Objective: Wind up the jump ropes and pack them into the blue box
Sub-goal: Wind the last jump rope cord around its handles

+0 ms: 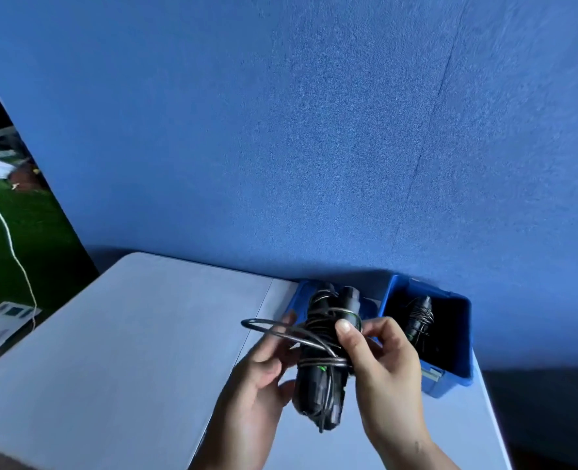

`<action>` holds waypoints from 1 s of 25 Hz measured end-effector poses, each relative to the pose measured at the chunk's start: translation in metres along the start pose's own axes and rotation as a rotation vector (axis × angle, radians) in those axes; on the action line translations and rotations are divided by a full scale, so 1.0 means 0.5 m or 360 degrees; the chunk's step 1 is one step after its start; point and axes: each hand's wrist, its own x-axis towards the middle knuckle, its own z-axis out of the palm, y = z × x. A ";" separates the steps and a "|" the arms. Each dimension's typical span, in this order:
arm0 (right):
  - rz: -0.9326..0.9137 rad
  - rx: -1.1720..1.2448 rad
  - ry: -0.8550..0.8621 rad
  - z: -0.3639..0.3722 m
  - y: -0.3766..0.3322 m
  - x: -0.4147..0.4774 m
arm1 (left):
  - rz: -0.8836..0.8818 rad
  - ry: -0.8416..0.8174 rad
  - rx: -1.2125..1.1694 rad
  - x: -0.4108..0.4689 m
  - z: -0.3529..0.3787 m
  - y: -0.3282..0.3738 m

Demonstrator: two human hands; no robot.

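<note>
A blue felt-like backdrop (pixel 281 130) fills the view from 9 o'clock round to 3 o'clock. Past its left edge, at 9 o'clock, lies green floor (pixel 40 239) with a thin white cable (pixel 9 232) snaking across it. Below stands a smooth pale folding table (pixel 145 334) with a seam down its middle.

At 4 o'clock on the table sits the blue box (pixel 450 385), hard plastic, rectangular and open-topped. Inside it a wound jump rope (pixel 418 320) leans with its handles towards 12 o'clock. Just left of the box lies a flat blue plastic piece (pixel 299 300), mostly hidden behind the bundle in the hands.

That bundle, a second black jump rope (pixel 321 378), is held above the table at 5 o'clock, near the box. Its two stubby cylindrical handles lie side by side, their long axis running 6 to 12 o'clock with a slight lean to 1. Thin glossy cord is wrapped across them in several turns, and one loose loop sticks out towards 9 o'clock.

The left hand (pixel 264 378) cups the bundle's left side with curled fingers, the loop passing over them. The right hand (pixel 382 361) grips the right side, with its thumb pressed on the cord at the front and its fingers curled behind.
</note>
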 end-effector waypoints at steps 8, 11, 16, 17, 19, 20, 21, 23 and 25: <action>-0.0124 -0.0201 -0.0109 0.006 0.009 -0.014 | 0.0251 0.0559 0.0567 0.008 0.031 -0.022; -0.0210 -0.0257 -0.0215 0.003 0.010 -0.018 | 0.0350 0.0530 0.0798 0.037 0.009 0.020; -0.0258 -0.0230 -0.0438 -0.003 0.016 -0.038 | 0.0371 0.0280 0.1186 0.095 -0.017 0.075; -0.0264 -0.0212 -0.0455 -0.005 0.014 -0.039 | 0.0276 0.0216 0.1137 0.100 -0.014 0.078; -0.0277 -0.0217 -0.0475 -0.013 0.014 -0.033 | 0.0170 0.0210 0.1056 0.103 -0.005 0.076; -0.0289 -0.0239 -0.0479 -0.017 0.016 -0.030 | 0.0175 0.0249 0.1047 0.104 -0.002 0.070; -0.0304 -0.0263 -0.0481 -0.020 0.017 -0.028 | 0.0179 0.0298 0.1010 0.103 0.004 0.065; -0.0322 -0.0286 -0.0470 -0.027 0.023 -0.027 | 0.0114 0.0414 0.0848 0.101 0.015 0.055; -0.0340 -0.0272 -0.0463 -0.030 0.029 -0.032 | -0.0045 0.0518 0.0608 0.101 0.023 0.045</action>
